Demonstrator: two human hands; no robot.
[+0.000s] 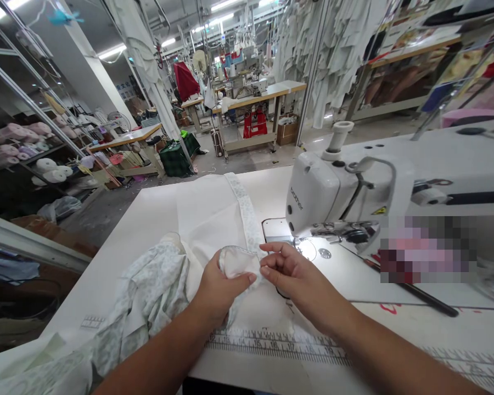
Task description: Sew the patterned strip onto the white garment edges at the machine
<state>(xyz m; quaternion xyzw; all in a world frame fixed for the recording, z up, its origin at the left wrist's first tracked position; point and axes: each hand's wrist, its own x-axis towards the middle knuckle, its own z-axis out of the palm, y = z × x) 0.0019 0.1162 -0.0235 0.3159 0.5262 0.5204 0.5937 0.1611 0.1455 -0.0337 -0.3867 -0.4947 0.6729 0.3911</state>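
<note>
A pale patterned fabric (148, 285) lies bunched at the left of the white table, its upper end running to my hands. My left hand (220, 285) is closed on a folded part of this fabric, thumb on top. Close beside it, my right hand (290, 269) pinches the edge of the same fabric between thumb and index finger, the other fingers curled. Behind both hands a white cloth with a patterned band (243, 211) lies flat, stretching away from me. The sewing machine head (313, 192) stands just right of the band, with its lit needle area beyond my right hand.
A printed ruler scale (280, 345) runs along the front of the white table (148, 214). A dark slim tool (428, 299) lies at the right, by a blurred patch. Other worktables (263, 99), hanging cloth and a metal pole stand farther back. Thread cones (49, 170) sit at the left.
</note>
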